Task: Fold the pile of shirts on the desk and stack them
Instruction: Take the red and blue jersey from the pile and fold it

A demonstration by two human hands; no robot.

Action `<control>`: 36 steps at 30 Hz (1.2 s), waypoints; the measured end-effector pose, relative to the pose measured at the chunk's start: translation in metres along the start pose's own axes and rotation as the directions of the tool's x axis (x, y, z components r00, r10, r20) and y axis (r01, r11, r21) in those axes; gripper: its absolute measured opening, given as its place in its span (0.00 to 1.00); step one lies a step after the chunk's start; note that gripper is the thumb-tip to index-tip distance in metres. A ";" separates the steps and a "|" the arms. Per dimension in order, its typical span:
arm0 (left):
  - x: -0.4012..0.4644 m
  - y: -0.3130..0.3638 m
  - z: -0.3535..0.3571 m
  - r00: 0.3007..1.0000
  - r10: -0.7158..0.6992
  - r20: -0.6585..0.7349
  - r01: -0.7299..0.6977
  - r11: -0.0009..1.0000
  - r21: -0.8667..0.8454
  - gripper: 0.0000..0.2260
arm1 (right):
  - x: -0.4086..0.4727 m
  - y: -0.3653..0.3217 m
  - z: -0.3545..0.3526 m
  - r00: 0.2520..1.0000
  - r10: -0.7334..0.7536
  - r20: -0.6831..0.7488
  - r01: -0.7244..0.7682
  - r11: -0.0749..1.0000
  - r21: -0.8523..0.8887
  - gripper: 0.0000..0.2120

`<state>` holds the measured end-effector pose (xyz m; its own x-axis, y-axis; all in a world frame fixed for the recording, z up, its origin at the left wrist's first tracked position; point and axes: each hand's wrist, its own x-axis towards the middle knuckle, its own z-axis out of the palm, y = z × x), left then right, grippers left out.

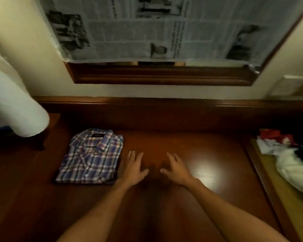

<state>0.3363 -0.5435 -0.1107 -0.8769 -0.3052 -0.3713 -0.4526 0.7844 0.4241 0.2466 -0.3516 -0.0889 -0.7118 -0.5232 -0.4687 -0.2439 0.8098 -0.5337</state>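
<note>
A folded blue, white and red plaid shirt [91,157] lies flat on the dark wooden desk [191,198], left of centre, collar toward the wall. My left hand [133,167] hovers just right of the shirt's edge, fingers spread, holding nothing. My right hand [176,167] is a short way further right over bare wood, also with fingers apart and nothing in it. A loose pile of unfolded clothes [290,154], white, red and dark green, lies at the far right on a lighter surface.
A white lampshade [12,105] stands at the left edge of the desk. A wood-framed mirror covered with newspaper [156,28] hangs on the wall behind. A raised wooden ledge [147,103] runs along the desk's back.
</note>
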 end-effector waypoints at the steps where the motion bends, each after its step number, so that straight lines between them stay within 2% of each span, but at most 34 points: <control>1: 0.002 0.023 0.008 0.999 0.041 0.028 -0.041 0.999 0.003 0.35 | -0.015 0.023 -0.012 0.998 0.036 -0.046 -0.034 0.999 0.040 0.38; 5: 0.006 0.117 0.047 0.977 0.179 0.113 -0.182 0.983 0.021 0.34 | -0.082 0.116 -0.060 0.961 0.187 -0.202 -0.161 0.977 0.139 0.32; 8: 0.007 0.191 0.078 0.947 0.273 0.173 -0.281 0.959 0.025 0.32 | -0.129 0.191 -0.090 0.924 0.270 -0.270 -0.208 0.949 0.236 0.32; 12: -0.001 0.288 0.124 0.910 0.340 0.238 -0.349 0.937 -0.006 0.28 | -0.183 0.283 -0.121 0.843 0.393 -0.366 -0.243 0.887 0.393 0.30; 15: -0.006 0.362 0.156 0.881 0.389 0.270 -0.394 0.918 -0.037 0.27 | -0.207 0.343 -0.149 0.789 0.388 -0.477 -0.208 0.898 0.387 0.28; 17: 0.001 0.415 0.173 0.858 0.458 0.231 -0.462 0.886 -0.042 0.30 | -0.216 0.378 -0.177 0.756 0.377 -0.535 -0.173 0.903 0.392 0.26; 19: 0.017 0.463 0.191 0.830 0.541 0.134 -0.537 0.841 -0.067 0.37 | -0.225 0.411 -0.207 0.736 0.377 -0.561 -0.167 0.906 0.389 0.25; 20: 0.025 0.485 0.199 0.819 0.566 0.098 -0.562 0.825 -0.060 0.37 | -0.229 0.426 -0.221 0.730 0.385 -0.564 -0.166 0.901 0.400 0.25; 24: 0.057 0.575 0.210 0.770 0.637 0.042 -0.639 0.768 0.047 0.21 | -0.231 0.485 -0.280 0.667 0.400 -0.628 -0.182 0.905 0.384 0.21; 26: 0.078 0.611 0.211 0.730 0.684 -0.003 -0.678 0.724 0.123 0.19 | -0.220 0.510 -0.313 0.627 0.395 -0.672 -0.205 0.915 0.346 0.18; 28: 0.094 0.642 0.208 0.742 0.670 0.013 -0.654 0.720 0.235 0.21 | -0.204 0.534 -0.345 0.588 0.387 -0.711 -0.257 0.922 0.290 0.17; 30: 0.106 0.659 0.208 0.785 0.616 0.067 -0.598 0.725 0.343 0.22 | -0.189 0.550 -0.367 0.616 0.381 -0.689 -0.311 0.922 0.231 0.19; 33: 0.126 0.679 0.212 0.818 0.531 0.221 -0.571 0.701 0.428 0.25 | -0.171 0.569 -0.387 0.727 0.451 -0.519 -0.416 0.889 0.191 0.17; 34: 0.129 0.683 0.212 0.827 0.500 0.257 -0.561 0.702 0.440 0.25 | -0.166 0.572 -0.390 0.737 0.479 -0.476 -0.453 0.874 0.177 0.14; 36: 0.132 0.686 0.213 0.844 0.461 0.274 -0.536 0.709 0.457 0.26 | -0.161 0.572 -0.391 0.702 0.504 -0.503 -0.490 0.855 0.172 0.08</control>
<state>-0.0553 0.0696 -0.0441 -0.9044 0.2521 -0.3442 0.2232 0.9671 0.1220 -0.0363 0.2992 -0.0431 -0.9540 0.1741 -0.2441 0.2535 0.9029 -0.3471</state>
